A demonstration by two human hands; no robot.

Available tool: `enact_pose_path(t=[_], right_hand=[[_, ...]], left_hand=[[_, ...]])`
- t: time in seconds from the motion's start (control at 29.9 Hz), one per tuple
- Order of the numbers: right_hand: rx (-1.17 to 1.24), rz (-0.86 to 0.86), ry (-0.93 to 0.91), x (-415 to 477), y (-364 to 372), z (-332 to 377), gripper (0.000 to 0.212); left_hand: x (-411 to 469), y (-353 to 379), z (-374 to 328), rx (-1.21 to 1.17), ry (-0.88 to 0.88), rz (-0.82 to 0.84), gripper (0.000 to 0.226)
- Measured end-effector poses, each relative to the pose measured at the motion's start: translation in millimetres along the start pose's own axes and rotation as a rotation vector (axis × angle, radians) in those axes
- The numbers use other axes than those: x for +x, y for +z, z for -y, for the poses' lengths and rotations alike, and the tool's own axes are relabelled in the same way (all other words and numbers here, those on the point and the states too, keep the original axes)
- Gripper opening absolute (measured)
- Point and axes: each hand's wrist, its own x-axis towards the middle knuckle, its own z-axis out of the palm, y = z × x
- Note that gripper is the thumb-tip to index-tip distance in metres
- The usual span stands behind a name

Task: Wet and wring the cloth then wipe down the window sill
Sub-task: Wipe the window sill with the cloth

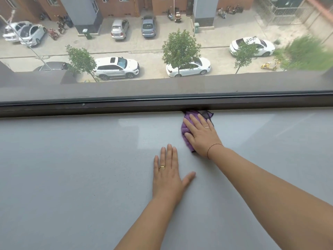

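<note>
A purple cloth lies flat on the wide grey window sill, its far end touching the dark window frame. My right hand presses down on the cloth with fingers spread and covers most of it. My left hand rests palm down on the bare sill, nearer to me and a little left of the cloth, fingers apart and holding nothing.
The dark window frame runs across the far edge of the sill. Behind the glass is a street far below with parked cars and trees. The sill stretches left and right of my hands.
</note>
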Motion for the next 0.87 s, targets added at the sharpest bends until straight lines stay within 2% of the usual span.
enact_pose_path(t=[0.13,0.23,0.27,0.37,0.44,0.5,0.64,0.74,0.8,0.87], right_hand=[[0.039,-0.037,0.299,-10,-6,-47,0.055],[0.071,-0.020,0.403,-8,-4,-23,0.056],[0.071,-0.012,0.349,-8,-1,-9,0.056],[0.047,0.027,0.010,-17,11,32,0.055],[0.020,0.049,-0.114,-24,13,31,0.054],[0.008,0.026,-0.094,-28,11,9,0.054],[0.043,-0.018,0.243,-42,5,-42,0.055],[0.079,-0.014,0.403,-46,5,-21,0.056],[0.084,-0.004,0.288,-50,11,13,0.056],[0.057,0.031,0.052,-61,20,40,0.055]], left_hand=[[0,1,1,0.016,0.003,0.009,0.088],[2,2,-2,0.029,-0.006,0.019,0.088],[2,2,-4,0.030,-0.008,0.022,0.088],[3,0,-8,0.047,-0.028,0.013,0.089],[0,-3,-11,0.044,-0.062,-0.008,0.090],[-6,-5,-14,0.019,-0.058,-0.013,0.092],[-26,-1,-16,0.003,-0.017,0.023,0.092],[-39,8,-14,0.007,-0.004,0.071,0.094],[-38,10,-14,0.010,-0.012,0.073,0.095],[-36,9,-14,0.024,-0.009,0.067,0.096]])
